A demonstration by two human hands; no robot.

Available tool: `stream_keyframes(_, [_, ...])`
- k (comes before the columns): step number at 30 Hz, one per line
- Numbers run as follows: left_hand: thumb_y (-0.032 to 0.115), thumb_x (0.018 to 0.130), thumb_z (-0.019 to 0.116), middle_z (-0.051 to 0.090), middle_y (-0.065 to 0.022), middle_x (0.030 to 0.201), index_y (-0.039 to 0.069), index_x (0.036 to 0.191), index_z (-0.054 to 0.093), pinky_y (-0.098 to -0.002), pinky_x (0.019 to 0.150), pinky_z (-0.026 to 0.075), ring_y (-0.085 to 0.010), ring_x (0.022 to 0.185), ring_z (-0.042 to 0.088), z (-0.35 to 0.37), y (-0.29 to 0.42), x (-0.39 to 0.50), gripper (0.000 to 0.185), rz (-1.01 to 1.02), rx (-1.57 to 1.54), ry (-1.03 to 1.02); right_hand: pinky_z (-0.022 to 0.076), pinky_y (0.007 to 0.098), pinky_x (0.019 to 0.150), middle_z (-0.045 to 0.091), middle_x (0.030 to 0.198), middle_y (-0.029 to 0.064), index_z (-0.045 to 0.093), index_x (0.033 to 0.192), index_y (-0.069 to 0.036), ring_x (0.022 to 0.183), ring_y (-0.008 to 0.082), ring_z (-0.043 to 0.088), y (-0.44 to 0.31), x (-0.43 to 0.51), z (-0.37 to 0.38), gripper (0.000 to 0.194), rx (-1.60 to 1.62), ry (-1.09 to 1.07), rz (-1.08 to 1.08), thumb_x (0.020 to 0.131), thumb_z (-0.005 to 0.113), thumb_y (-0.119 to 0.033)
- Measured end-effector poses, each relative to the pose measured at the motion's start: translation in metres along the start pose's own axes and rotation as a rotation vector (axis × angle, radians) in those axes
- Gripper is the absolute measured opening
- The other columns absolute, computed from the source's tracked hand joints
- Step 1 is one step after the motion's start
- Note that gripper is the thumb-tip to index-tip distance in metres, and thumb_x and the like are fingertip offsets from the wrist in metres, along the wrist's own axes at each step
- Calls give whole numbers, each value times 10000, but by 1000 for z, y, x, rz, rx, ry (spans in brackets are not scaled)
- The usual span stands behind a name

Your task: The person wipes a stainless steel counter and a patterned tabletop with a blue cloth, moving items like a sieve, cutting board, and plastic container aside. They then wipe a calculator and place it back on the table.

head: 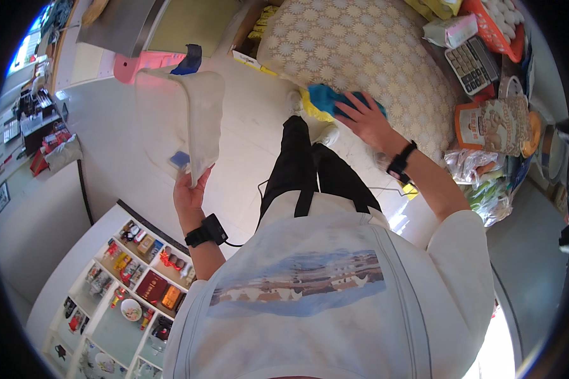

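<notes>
My left hand (pixel 189 189) grips the lower edge of a translucent plastic storage bin or lid (pixel 206 123), held on its side above the floor. A dark blue clip (pixel 189 59) sticks out at its far end, and a smaller blue clip (pixel 179 158) shows near my fingers. My right hand (pixel 367 123) is pressed over a crumpled teal cloth (pixel 325 100) at the near edge of a table with a flower-patterned tablecloth (pixel 355 47). Part of the cloth is hidden under my palm and fingers.
To the right on the table are a calculator (pixel 472 65), a red basket of eggs (pixel 493 28), a printed food bag (pixel 493 125) and plastic-wrapped produce (pixel 490 199). An open carton (pixel 249 49) stands beyond the bin. White shelving (pixel 92 298) holds ornaments at lower left.
</notes>
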State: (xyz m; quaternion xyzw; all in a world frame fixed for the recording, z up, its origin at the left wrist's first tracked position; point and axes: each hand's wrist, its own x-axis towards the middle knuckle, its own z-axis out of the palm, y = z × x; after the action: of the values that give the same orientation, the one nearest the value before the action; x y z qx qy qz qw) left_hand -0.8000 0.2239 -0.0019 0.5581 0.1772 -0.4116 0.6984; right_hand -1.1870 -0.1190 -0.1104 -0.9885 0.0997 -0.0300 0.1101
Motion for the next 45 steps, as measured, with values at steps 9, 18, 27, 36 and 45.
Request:
stream_keyframes(9, [-74, 935, 398, 454, -315, 1445, -133, 1468, 291, -594, 1038, 544, -522, 1281, 525, -29, -2, -20, 546, 61, -61, 54, 304, 688, 1129, 575, 1384, 96, 758, 1034, -96, 1425, 347, 397, -37, 258, 19, 226, -309, -106, 78, 860, 643, -183])
stream_keyframes(18, [-87, 913, 435, 469, -316, 1432, -165, 1441, 302, -576, 1005, 571, -541, 1252, 540, -71, -18, -26, 550, 45, -100, 125, 340, 576, 1163, 530, 1448, 47, 688, 1245, -134, 1429, 319, 415, -10, 138, 22, 381, -52, 4, -73, 867, 641, -136])
stream_keyframes(27, [-69, 949, 390, 476, -313, 1433, -168, 1429, 329, -564, 1030, 561, -515, 1272, 538, -59, -12, -2, 494, 30, -192, 121, 278, 572, 1196, 510, 1471, 32, 701, 1241, -164, 1446, 306, 403, -11, 177, 15, 398, -180, -3, -150, 845, 656, -170])
stream_keyframes(36, [-81, 938, 400, 474, -276, 1452, -96, 1479, 329, -585, 1026, 555, -497, 1303, 520, 0, 31, 28, 546, 38, 9, 61, 336, 481, 1139, 661, 1193, 29, 731, 1070, -141, 1351, 285, 488, -7, 295, 33, 249, -224, -60, 196, 841, 652, -197])
stream_keyframes(45, [-71, 893, 475, 501, -254, 1421, -68, 1457, 374, -542, 980, 585, -478, 1269, 553, 18, 35, 54, 572, -42, 97, -5, 336, 513, 1193, 538, 1442, 87, 617, 1329, -116, 1441, 325, 407, 2, 80, 13, 556, 183, 143, 240, 784, 725, -130])
